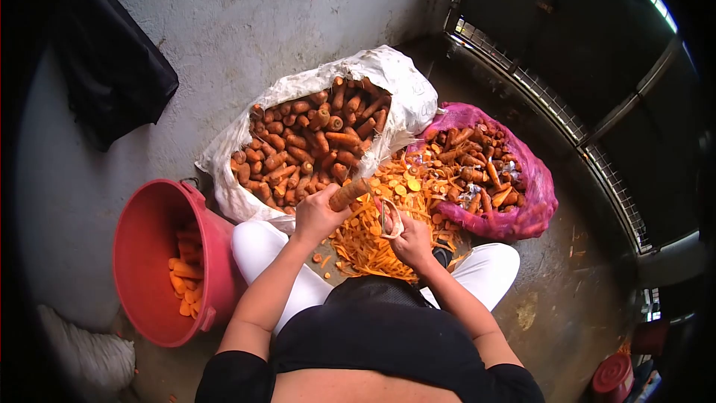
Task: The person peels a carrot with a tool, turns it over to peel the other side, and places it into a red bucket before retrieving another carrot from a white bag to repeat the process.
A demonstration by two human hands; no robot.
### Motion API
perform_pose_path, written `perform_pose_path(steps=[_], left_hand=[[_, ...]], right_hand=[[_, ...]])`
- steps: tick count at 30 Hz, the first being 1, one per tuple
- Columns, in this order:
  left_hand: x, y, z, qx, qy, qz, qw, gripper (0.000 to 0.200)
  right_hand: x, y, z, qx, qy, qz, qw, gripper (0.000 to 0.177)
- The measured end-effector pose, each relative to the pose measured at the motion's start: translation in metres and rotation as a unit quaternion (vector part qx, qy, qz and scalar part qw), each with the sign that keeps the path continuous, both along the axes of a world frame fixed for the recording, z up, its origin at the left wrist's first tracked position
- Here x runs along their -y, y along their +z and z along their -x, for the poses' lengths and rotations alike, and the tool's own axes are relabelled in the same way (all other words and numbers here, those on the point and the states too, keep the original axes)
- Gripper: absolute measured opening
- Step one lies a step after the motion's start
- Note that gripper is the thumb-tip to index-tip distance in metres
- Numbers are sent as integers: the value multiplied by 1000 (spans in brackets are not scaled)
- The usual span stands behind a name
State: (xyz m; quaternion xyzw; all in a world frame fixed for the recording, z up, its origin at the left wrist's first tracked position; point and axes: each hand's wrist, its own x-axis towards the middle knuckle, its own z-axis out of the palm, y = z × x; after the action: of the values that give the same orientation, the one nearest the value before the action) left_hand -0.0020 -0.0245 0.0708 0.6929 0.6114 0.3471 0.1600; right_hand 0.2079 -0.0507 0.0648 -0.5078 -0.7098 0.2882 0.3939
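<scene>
My left hand (319,216) is closed around an unpeeled carrot (349,194), its far end pointing up to the right. In my right hand (412,242) is a peeler (391,219) with a pale loop-shaped frame, held just right of the carrot and apart from it. Below both hands lies a heap of orange carrot peelings (373,242), with cut round ends among them. Beyond my left hand, a white sack (406,82) lies open, full of unpeeled carrots (298,142).
A red bucket (130,254) on the left holds peeled carrots (186,283). To the right lies a pink mesh sack (541,186) with carrots and scraps. A dark cloth (112,67) hangs on the wall. A dark metal gate (567,52) stands at right, with a red container (613,375) near it.
</scene>
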Motion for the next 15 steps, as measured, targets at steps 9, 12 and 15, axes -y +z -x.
perform_pose_path(steps=[9, 12, 15], left_hand=[[1, 5, 0, -63, 20, -6, 998, 25], [3, 11, -2, -68, 23, -8, 997, 24], [4, 11, -3, -79, 20, -2, 997, 24]], right_hand=[[-4, -5, 1, -54, 10, 64, 996, 31], [-1, 2, 1, -58, 9, 71, 996, 31], [-1, -2, 0, -53, 7, 60, 997, 32]])
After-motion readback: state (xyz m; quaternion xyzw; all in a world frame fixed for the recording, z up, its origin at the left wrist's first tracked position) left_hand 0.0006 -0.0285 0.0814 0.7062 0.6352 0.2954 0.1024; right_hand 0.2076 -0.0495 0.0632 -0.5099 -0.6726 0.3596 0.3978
